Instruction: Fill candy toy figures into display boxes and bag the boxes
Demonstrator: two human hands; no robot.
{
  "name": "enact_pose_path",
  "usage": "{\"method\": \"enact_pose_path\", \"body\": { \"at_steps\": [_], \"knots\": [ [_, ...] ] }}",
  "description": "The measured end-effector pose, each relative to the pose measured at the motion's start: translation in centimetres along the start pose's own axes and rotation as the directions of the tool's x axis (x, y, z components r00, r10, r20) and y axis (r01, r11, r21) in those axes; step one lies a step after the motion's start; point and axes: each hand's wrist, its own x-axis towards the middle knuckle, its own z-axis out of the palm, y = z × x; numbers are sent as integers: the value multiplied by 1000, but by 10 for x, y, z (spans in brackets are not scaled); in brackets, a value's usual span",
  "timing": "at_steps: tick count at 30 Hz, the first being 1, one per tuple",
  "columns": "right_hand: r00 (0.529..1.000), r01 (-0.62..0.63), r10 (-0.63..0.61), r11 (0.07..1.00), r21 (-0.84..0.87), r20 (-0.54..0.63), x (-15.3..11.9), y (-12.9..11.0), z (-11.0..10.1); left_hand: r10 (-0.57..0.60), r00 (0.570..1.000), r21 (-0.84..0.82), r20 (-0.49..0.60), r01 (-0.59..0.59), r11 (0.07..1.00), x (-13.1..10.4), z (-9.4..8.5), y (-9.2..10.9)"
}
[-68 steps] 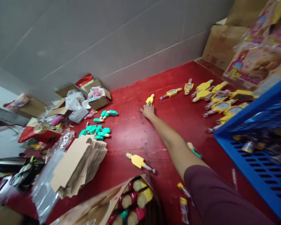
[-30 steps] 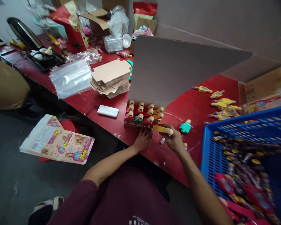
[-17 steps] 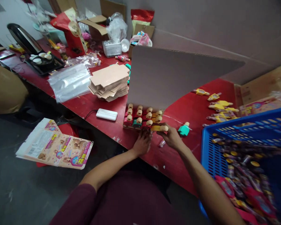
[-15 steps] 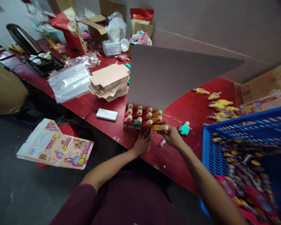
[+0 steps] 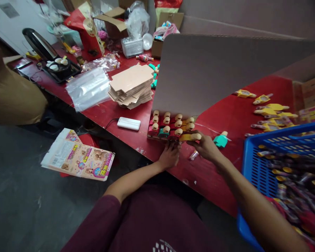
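Note:
A display box with a tall grey raised lid stands at the table's front edge. Rows of small toys with beige knobbed tops and red, green or yellow bodies fill it. At its front right corner, my right hand pinches a yellow toy with a beige top, which lies tilted sideways. My left hand is closed against the box's front edge, its fingertips partly hidden beside a dark red toy. A green toy and a small clear-wrapped piece lie right of the box.
Several yellow toys lie at the right, behind a blue basket full of wrapped pieces. Left are a cardboard stack, clear plastic bags and a white power bank. A printed carton rests on a red stool.
The camera view has turned, so everything sits further right or left in the picture. Both hands keep nearly the same place at the box, the right still on the yellow toy.

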Motion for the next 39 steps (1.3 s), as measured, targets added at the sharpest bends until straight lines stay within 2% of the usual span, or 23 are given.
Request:
{"method": "enact_pose_path", "body": {
  "at_steps": [5,9,11,12,14,17,19,21,23,27,30,32,33,34,35,37,38,39],
  "knots": [
    [1000,-13,13,1000,-9,-4,2,6,2,-1,1000,-26,8,1,1000,1,1,-1],
    [1000,-17,17,1000,-14,26,4,12,11,2,1000,-41,0,-2,999,1,-1,0],
    [999,10,-11,1000,-4,-46,-1,12,21,-8,1000,-47,3,8,999,1,-1,0],
    [992,21,-22,1000,-6,-124,-5,12,27,-13,1000,-50,4,13,999,1,0,0],
    [944,22,-34,999,-41,-327,-14,10,42,-14,1000,-58,1,14,998,1,2,0],
    [808,-36,-61,987,-154,-586,-20,7,64,-11,1000,-75,-18,10,997,0,5,-1],
    [739,-95,-78,972,-217,-670,-18,4,75,-18,999,-81,-35,15,997,-1,6,-1],
    [696,-145,-63,963,-225,-716,-12,2,80,-29,998,-83,-53,25,996,-1,6,-1],
    [681,-188,-23,960,-205,-732,-6,2,82,-32,998,-88,-61,26,996,0,6,-2],
    [701,-268,80,951,-157,-709,-1,1,84,-36,999,-103,-34,32,994,5,12,-3],
    [712,-267,125,958,-102,-691,-5,0,85,-24,998,-140,-59,16,990,-1,9,1],
    [748,-219,120,973,-72,-653,-11,0,82,-13,984,-202,-179,-24,979,-13,-7,2],
    [764,-184,110,982,-50,-636,-14,0,77,-18,961,-241,-276,-51,969,-21,-21,-1],
    [772,-148,105,989,-17,-626,-16,0,71,-49,919,-279,-390,-68,958,-29,-39,-6],
    [772,-113,106,993,28,-627,-17,-1,62,-94,864,-320,-495,-80,944,-35,-60,-15],
    [737,-41,103,993,108,-668,-12,-7,36,-302,684,-410,-664,4,912,-35,-113,-40],
    [717,-9,103,990,138,-690,-5,-13,19,-429,618,-510,-659,53,859,-29,-141,-56],
    [700,35,71,990,134,-710,5,-20,1,-519,575,-613,-632,39,789,-19,-169,-72]
  ]
}}
